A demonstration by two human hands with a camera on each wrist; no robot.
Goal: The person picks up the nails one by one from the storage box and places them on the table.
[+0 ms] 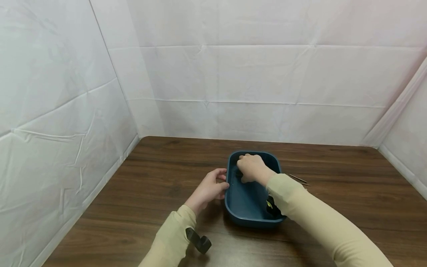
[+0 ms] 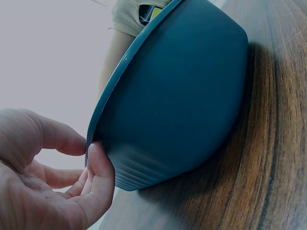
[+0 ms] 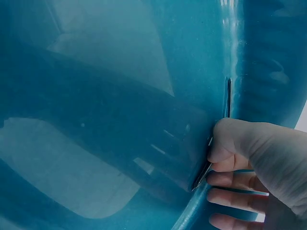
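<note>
A dark blue plastic tub [image 1: 247,200] stands on the wooden table [image 1: 160,174]. My left hand [image 1: 210,187] is at its left side, thumb [image 2: 98,167] against the outer wall just under the rim and forefinger [image 2: 62,139] at the rim's edge, lightly holding the rim. My right hand [image 1: 251,167] reaches down inside the tub at its far left corner. In the right wrist view, that hand [image 3: 230,153] pinches a thin metal strip [image 3: 228,96] that stands against the tub's inner wall [image 3: 120,120]. What the strip is I cannot tell.
Two thin metal sticks [image 1: 299,179] lie on the table just right of the tub. White sheet walls [image 1: 66,111] close in the table on the left, back and right. Bare wood stretches left and right of the tub.
</note>
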